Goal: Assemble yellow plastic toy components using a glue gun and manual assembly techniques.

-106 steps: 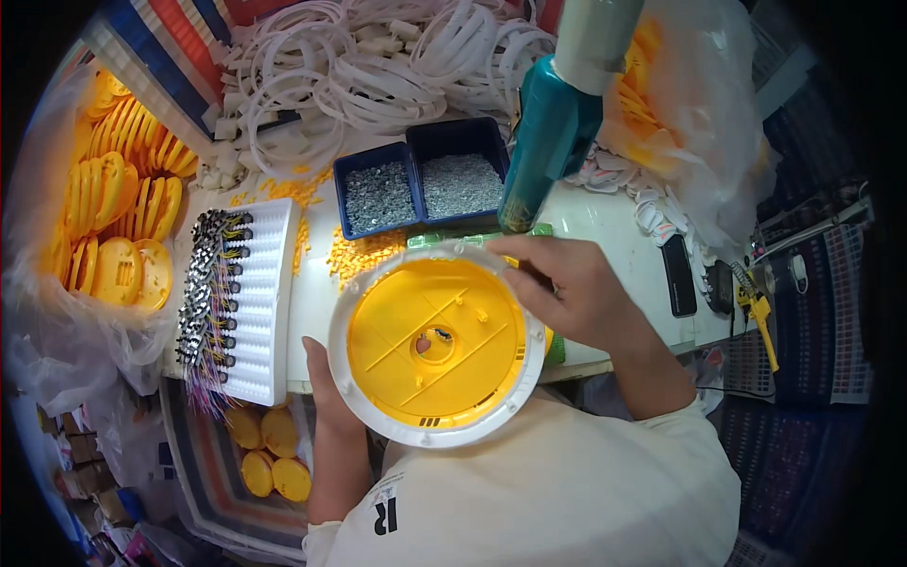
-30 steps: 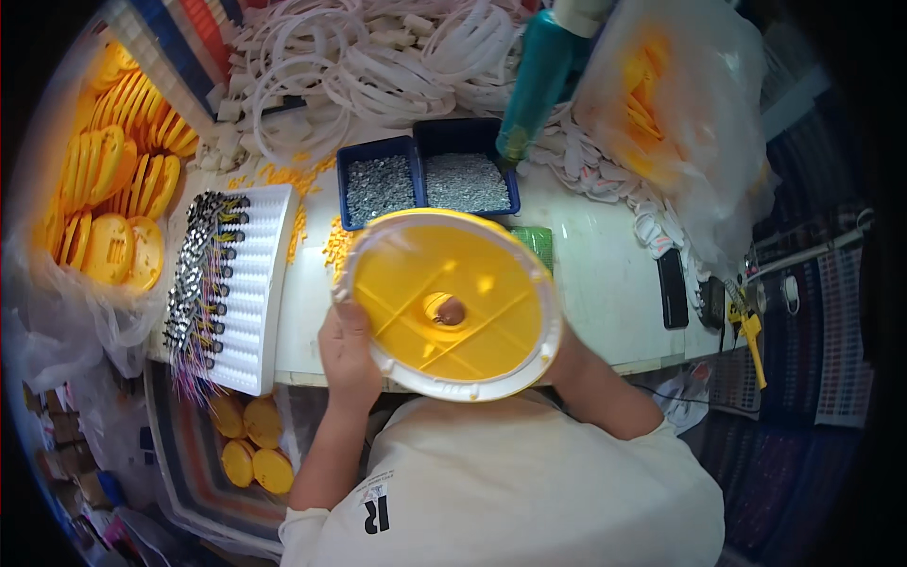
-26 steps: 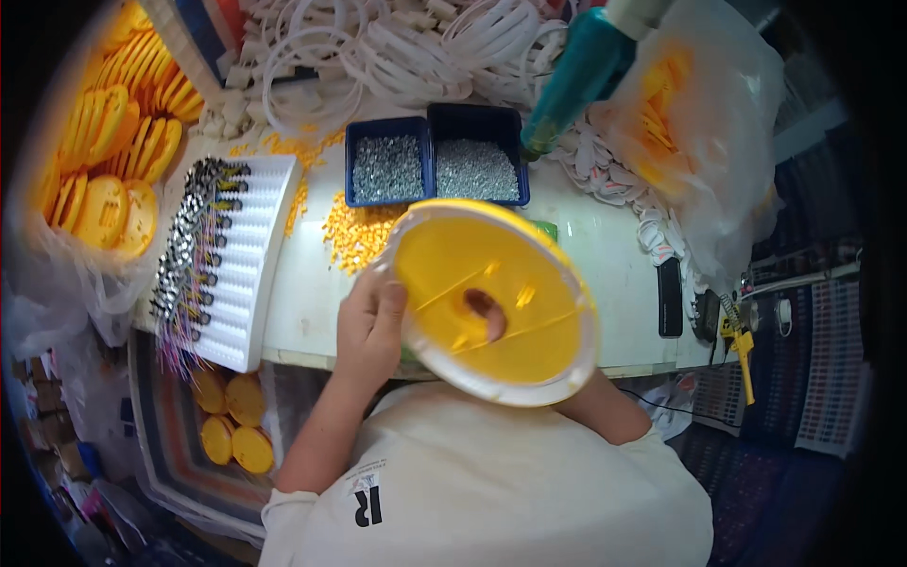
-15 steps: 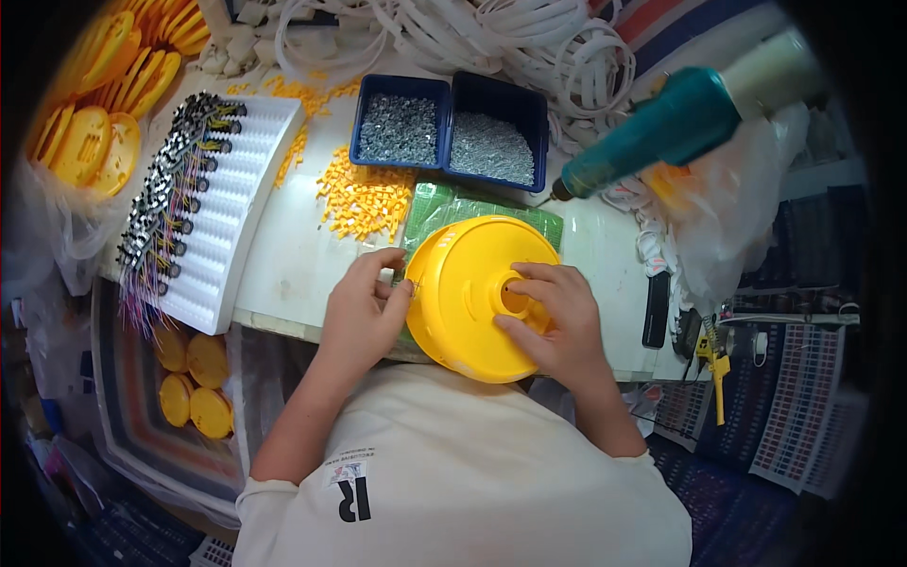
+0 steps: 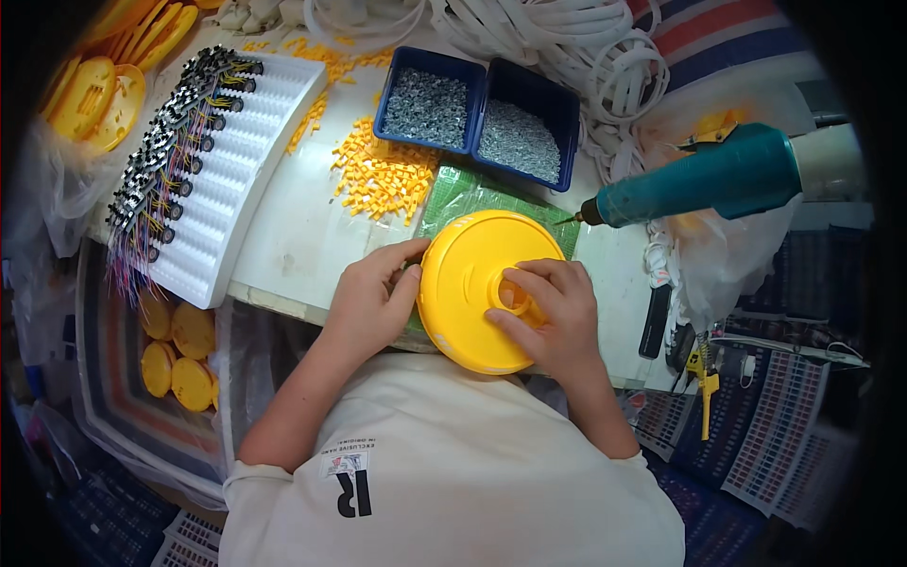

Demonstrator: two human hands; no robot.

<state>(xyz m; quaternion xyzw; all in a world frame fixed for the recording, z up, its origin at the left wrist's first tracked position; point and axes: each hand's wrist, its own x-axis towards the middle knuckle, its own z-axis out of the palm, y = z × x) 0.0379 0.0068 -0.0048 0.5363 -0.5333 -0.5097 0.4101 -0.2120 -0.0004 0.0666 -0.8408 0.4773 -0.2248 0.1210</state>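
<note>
A round yellow plastic housing [image 5: 465, 326] with a short hollow neck [image 5: 513, 295] tilts toward me at the table's front edge. My left hand [image 5: 376, 300] is closed on its left rim, thumb and fingers bent against the edge. Around the neck, the thumb and fingers of my right hand [image 5: 559, 317] are gripping from the right. Under the housing's far side lies a green mat [image 5: 472, 203]. A teal electric screwdriver [image 5: 699, 180] hangs at the right, its thin bit pointing left just beyond the housing. The housing's underside is hidden.
Two blue bins [image 5: 480, 142] of small metal parts stand behind the mat, beside loose yellow pieces [image 5: 383, 175]. A white ridged tray [image 5: 248, 170] at left carries wired black parts [image 5: 179, 180]. White cable coils [image 5: 539, 38] lie at the back; yellow discs [image 5: 192, 383] sit in a lower-left container.
The gap at the housing's left side, between its two yellow pieces, has closed. My view has shifted, and the screwdriver appears farther right and lower. Both hands stay at the housing.
</note>
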